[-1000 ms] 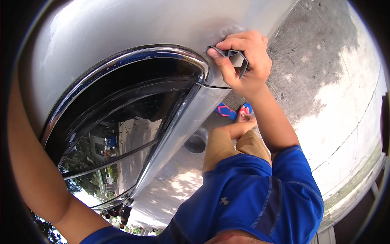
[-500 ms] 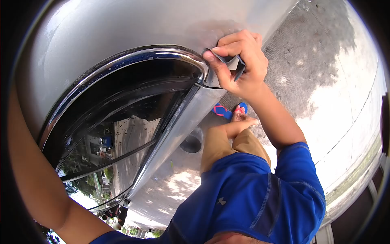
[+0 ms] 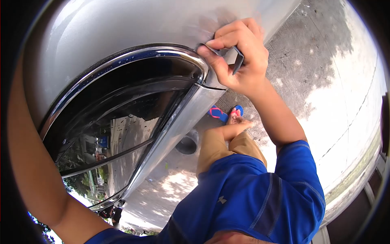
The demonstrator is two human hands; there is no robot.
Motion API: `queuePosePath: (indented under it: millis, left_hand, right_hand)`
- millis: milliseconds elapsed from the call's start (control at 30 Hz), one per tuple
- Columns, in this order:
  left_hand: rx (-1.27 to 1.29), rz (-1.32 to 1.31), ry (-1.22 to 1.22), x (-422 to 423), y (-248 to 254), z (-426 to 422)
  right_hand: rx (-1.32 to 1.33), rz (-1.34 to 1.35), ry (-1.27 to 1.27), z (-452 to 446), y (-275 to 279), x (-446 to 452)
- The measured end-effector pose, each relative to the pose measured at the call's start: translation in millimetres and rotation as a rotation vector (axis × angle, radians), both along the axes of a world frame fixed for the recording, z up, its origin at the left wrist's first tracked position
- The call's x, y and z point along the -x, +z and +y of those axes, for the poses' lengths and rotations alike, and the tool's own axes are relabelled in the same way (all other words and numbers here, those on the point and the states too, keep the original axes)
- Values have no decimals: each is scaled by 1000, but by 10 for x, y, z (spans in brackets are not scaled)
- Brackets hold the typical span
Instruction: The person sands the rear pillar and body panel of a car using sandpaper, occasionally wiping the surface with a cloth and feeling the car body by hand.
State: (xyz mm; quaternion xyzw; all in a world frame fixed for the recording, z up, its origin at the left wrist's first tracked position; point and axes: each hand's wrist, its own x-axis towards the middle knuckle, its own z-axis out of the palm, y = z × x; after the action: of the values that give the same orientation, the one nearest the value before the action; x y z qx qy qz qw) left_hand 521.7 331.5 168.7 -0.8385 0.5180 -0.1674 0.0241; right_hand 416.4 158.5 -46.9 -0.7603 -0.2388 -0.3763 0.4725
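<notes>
My right hand (image 3: 245, 53) is closed on a folded piece of dark grey sandpaper (image 3: 237, 61), pinched between thumb and fingers. The hand rests at the silver car's painted panel (image 3: 134, 24), just above the rounded corner of the chrome window trim (image 3: 199, 63). A blurred reflection of the fingers shows in the paint. Part of the sandpaper lies hidden inside the hand, and a bent flap sticks out towards the wrist. My left arm (image 3: 32, 162) reaches up along the left edge, and its hand is out of view.
Under the trim is a dark window (image 3: 134, 101) reflecting trees and a street. A silver door edge (image 3: 174, 126) runs diagonally down. Below are my feet with blue flip-flops (image 3: 218, 114), a dark round container (image 3: 187, 144) and sunlit concrete ground (image 3: 325, 105).
My right hand has slid slightly up and left along the panel with the sandpaper. My feet and legs appear shifted a little left. The left hand stays out of view.
</notes>
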Motion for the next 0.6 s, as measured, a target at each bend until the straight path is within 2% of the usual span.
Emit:
queuePosePath:
  millis: [33, 100, 167, 267, 300, 400, 433, 500, 600]
  left_hand:
    - [0, -6, 1, 4, 11, 11]
    - [3, -11, 2, 5, 42, 18]
    - [-5, 3, 8, 5, 39, -9]
    - [-20, 1, 17, -24, 62, -8]
    - [-24, -12, 28, -36, 91, -5]
    - [-89, -48, 157, -22, 289, -165]
    - [-70, 116, 135, 51, 389, -210]
    - [-16, 149, 37, 61, 361, -181]
    - [32, -27, -175, -47, 182, 0]
  right_hand:
    - [15, 101, -11, 1, 23, 95]
    - [-15, 0, 12, 35, 36, -57]
    - [-3, -102, 26, 174, 372, -199]
    - [-36, -18, -7, 86, 106, -78]
    - [-49, 57, -46, 1, -146, 55]
    - [-76, -51, 4, 119, 50, -89]
    - [-31, -68, 1, 204, 328, -196]
    - [-10, -93, 34, 199, 410, -272]
    - [-34, 84, -14, -11, -156, 128]
